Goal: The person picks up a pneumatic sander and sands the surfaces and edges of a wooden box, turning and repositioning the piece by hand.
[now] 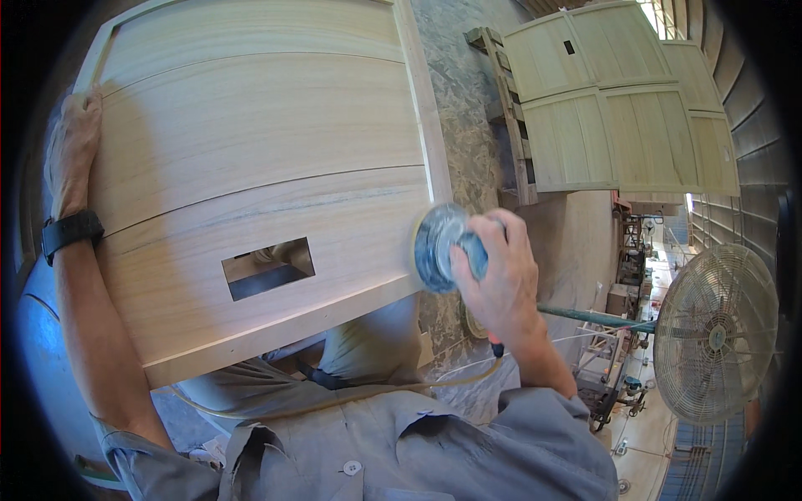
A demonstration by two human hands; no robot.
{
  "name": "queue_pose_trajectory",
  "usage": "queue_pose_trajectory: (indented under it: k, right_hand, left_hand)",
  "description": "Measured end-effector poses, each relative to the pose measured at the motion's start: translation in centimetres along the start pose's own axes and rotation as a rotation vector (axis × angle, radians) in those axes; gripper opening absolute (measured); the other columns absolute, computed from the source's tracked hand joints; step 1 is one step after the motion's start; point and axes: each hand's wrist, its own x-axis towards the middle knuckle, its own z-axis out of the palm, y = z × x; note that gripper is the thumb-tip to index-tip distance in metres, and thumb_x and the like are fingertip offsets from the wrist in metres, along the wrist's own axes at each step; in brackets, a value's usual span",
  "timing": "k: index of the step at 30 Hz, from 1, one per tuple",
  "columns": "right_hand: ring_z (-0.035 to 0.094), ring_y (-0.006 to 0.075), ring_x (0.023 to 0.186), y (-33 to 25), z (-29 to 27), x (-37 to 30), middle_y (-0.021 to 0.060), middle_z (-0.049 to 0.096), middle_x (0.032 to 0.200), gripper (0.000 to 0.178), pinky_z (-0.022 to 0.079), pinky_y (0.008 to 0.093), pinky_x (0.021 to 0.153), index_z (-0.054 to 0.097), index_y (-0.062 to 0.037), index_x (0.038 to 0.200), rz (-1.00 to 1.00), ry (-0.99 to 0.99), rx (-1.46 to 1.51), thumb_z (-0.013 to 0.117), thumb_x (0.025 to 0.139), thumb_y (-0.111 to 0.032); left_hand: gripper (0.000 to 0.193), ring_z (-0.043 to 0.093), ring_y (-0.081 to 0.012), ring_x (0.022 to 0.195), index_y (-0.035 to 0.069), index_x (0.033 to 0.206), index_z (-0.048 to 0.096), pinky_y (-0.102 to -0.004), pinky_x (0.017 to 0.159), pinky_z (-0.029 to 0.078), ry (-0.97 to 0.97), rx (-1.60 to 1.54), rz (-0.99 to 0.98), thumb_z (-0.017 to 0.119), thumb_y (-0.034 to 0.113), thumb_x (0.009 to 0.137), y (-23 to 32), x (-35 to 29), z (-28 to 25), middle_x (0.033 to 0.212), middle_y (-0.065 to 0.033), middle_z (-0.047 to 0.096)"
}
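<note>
A pale wooden panel (276, 125) with a raised frame lies before me, and a rectangular cutout (284, 271) goes through it near its front edge. My left hand (77, 150) is closed round the panel's left edge, its fingertips mostly hidden. In my right hand (505, 280) is a round air sander (433, 249), held by its top with the fingers wrapped round. The sander's pad stands tilted against the panel's right frame edge, close to the near corner. A hose (468, 382) runs from below my right wrist leftward across my body.
More framed wooden panels (652, 134) are stacked at the back right beside a wooden pallet (510, 117). A large caged fan (717, 334) stands at the right, with a green bar (597, 317) reaching toward me. Dust covers the floor (459, 92) between the panel and the pallet.
</note>
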Motion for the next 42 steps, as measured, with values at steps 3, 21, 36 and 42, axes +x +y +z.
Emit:
queue_pose_trajectory:
  k: [3, 21, 36, 42]
  right_hand:
    - [0.056, 0.0374, 0.105, -0.5, 0.4, -0.1, 0.0159, 0.052, 0.117, 0.036, 0.049, 0.047, 0.087, 0.059, -0.0111, 0.114, 0.035, 0.022, 0.005, 0.073, 0.082, -0.02]
    - [0.061, 0.0401, 0.103, 1.1, 2.4, 14.7, 0.0185, 0.057, 0.117, 0.028, 0.05, 0.0484, 0.09, 0.063, -0.0127, 0.113, 0.075, 0.104, -0.04, 0.064, 0.089, -0.027]
    - [0.06, 0.0403, 0.108, 1.7, 2.3, 15.7, 0.0203, 0.055, 0.12, 0.03, 0.05, 0.0487, 0.091, 0.061, -0.0127, 0.115, 0.145, 0.065, -0.086, 0.063, 0.09, -0.029]
    - [0.06, 0.043, 0.108, 2.4, 2.6, 17.9, 0.0221, 0.055, 0.123, 0.034, 0.049, 0.05, 0.093, 0.061, -0.0126, 0.119, 0.172, 0.043, -0.076, 0.061, 0.091, -0.031]
  left_hand:
    - [0.055, 0.063, -0.0419, 0.108, 0.004, 0.118, 0.06, -0.0485, 0.091, 0.047, -0.045, 0.068, 0.06, 0.044, 0.054, 0.101, -1.6, 0.7, -0.5, 0.114, -0.0272, 0.065]
    - [0.052, 0.063, -0.0441, 0.106, 0.006, 0.116, 0.058, -0.0503, 0.088, 0.049, -0.117, -0.021, -0.029, 0.041, 0.053, 0.102, 0.3, -0.3, -1.3, 0.113, -0.0275, 0.066]
    - [0.046, 0.06, -0.049, 0.104, 0.008, 0.115, 0.053, -0.0559, 0.084, 0.047, -0.006, 0.135, 0.045, 0.04, 0.05, 0.103, 0.2, -0.9, -1.4, 0.111, -0.0301, 0.064]
    - [0.046, 0.062, -0.0456, 0.102, 0.009, 0.113, 0.056, -0.0545, 0.085, 0.048, -0.001, 0.189, 0.018, 0.041, 0.05, 0.102, 1.1, -1.3, -1.6, 0.108, -0.0273, 0.066]
